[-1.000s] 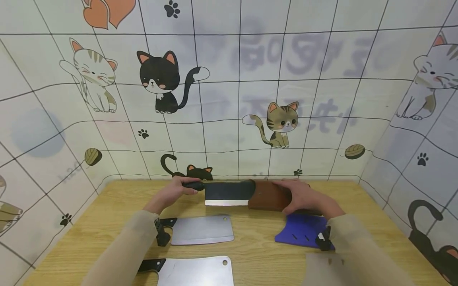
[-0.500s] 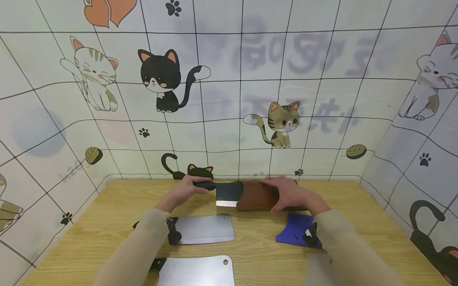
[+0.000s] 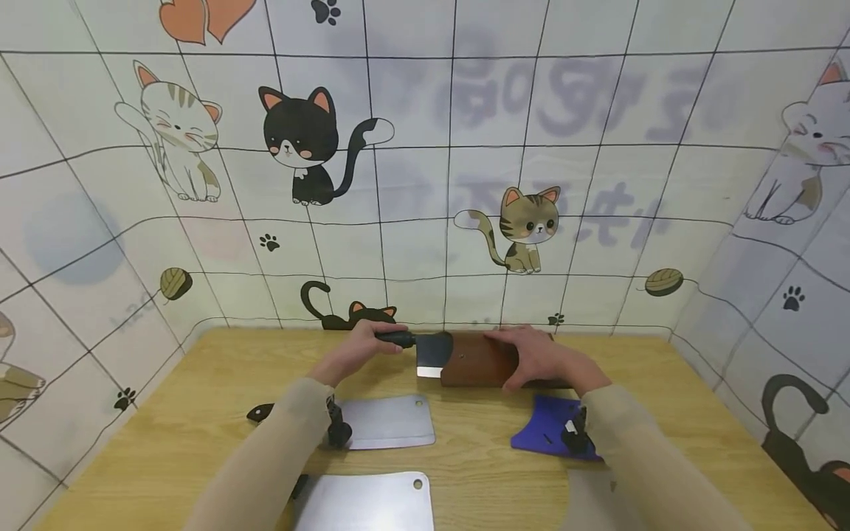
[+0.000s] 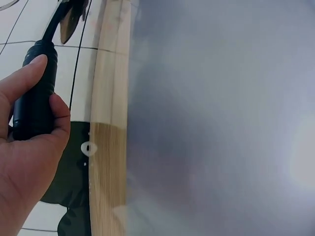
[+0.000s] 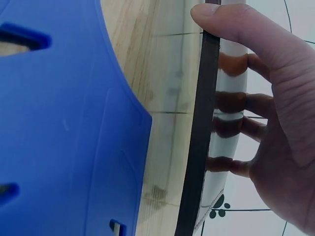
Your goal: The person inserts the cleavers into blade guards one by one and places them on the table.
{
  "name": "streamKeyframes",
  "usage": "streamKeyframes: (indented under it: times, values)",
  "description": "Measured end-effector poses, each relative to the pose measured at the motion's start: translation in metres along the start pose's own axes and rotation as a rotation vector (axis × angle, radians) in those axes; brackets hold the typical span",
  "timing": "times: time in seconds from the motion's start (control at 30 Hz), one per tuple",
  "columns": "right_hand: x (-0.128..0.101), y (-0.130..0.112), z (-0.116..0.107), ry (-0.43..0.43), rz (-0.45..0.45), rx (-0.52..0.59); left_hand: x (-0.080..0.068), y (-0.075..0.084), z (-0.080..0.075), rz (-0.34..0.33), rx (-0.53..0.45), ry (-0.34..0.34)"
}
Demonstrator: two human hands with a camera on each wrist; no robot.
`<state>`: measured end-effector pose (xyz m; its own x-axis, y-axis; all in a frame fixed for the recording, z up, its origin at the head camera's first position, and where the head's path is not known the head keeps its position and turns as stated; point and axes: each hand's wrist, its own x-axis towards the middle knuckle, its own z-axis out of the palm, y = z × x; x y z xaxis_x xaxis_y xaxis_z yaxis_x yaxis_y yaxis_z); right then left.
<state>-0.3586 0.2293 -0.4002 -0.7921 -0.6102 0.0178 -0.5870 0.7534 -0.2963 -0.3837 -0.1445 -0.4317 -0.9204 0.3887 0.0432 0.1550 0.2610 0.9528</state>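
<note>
At the far side of the wooden table (image 3: 199, 413), my left hand (image 3: 367, 344) grips the black handle (image 3: 397, 338) of a dark cleaver. Only a short piece of its blade (image 3: 433, 354) shows; the rest sits inside a brown sheath (image 3: 474, 363). My right hand (image 3: 527, 360) holds that sheath from above, thumb on the near side and fingers over the far side. In the left wrist view my fingers wrap the handle (image 4: 33, 98). In the right wrist view my thumb (image 5: 231, 29) presses the sheath's dark edge (image 5: 203, 128).
Two bare steel cleavers lie nearer me, one (image 3: 388, 422) mid-table and one (image 3: 365, 503) at the front edge. A blue sheath (image 3: 546, 426) lies under my right forearm, large in the right wrist view (image 5: 59, 123). Cat-patterned walls (image 3: 451, 184) close in the table on three sides.
The dark blade has slid rightwards into the brown sheath until only a short piece shows. My left hand moved right with the handle; the right hand stayed on the sheath.
</note>
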Motion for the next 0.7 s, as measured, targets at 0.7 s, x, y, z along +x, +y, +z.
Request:
streamKeyframes:
  times: [0.7]
  values:
    - [0.021,-0.013,0.007,0.01,0.014,-0.062,0.015,-0.001,0.036,-0.042,-0.07,0.075]
